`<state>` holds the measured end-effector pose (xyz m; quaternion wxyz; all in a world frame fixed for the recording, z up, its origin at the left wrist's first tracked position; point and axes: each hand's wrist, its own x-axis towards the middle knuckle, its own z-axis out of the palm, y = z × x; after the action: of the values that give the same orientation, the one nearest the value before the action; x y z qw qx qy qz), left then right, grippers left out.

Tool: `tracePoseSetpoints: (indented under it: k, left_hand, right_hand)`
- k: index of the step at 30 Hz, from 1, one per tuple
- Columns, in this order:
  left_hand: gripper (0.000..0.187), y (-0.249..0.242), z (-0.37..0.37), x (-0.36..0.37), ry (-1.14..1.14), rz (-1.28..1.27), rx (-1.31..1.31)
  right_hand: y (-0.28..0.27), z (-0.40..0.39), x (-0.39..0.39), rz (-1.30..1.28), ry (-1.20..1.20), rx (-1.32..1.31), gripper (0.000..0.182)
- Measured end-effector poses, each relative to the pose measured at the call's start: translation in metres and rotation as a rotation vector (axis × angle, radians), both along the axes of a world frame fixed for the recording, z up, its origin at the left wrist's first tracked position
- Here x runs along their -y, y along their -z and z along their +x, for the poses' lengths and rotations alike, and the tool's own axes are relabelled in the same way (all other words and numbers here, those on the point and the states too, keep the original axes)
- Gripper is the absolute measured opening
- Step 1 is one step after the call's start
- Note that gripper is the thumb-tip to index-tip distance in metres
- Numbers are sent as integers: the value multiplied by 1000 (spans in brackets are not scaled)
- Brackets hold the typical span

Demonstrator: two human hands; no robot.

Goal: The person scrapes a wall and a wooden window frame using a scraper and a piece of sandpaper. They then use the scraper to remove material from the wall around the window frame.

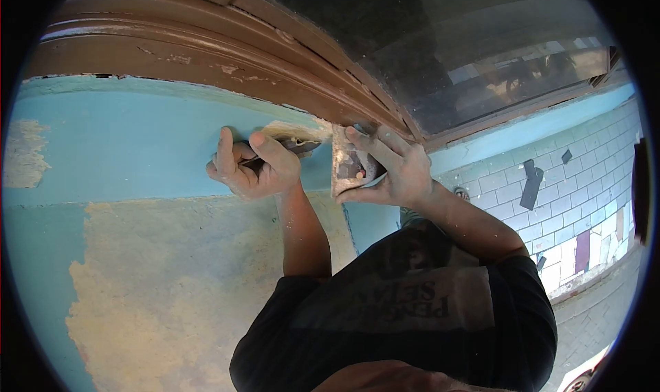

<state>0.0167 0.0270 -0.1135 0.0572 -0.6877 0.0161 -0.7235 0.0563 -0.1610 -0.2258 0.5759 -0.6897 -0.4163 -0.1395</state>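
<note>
My left hand (258,166) is closed around a dark, flat putty knife (306,145), with pale filler on its blade. The blade lies close to the turquoise ledge (165,131), beside a cream filler patch (278,127) below the brown frame. My right hand (399,166) grips a small putty-smeared board (342,159) by its edges, thumb at the lower edge and fingers at the upper. The board stands just right of the blade, a small gap between them. Pale dust coats both hands.
A brown wooden window frame (206,45) with chipped paint runs above the ledge, beside dark glass (440,41). The wall below has a bare cream area (179,289). At right, dark flat pieces (531,186) lie on grey paving (560,203).
</note>
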Motion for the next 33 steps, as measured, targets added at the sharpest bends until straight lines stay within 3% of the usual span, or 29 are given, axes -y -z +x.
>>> tracePoseSetpoints:
  k: [10,13,18,33]
  left_hand:
    - [41,-1,-1,-4,-27,28,10]
    - [42,2,3,-3,17,5,7]
    - [40,5,-1,-2,21,-49,7]
    - [41,7,-2,-3,-6,-91,16]
  right_hand:
    - [2,10,13,-34,-124,-105,95]
    - [8,16,11,109,-80,-70,94]
    - [0,13,19,-10,-235,-190,94]
    - [1,16,15,-11,-169,-125,96]
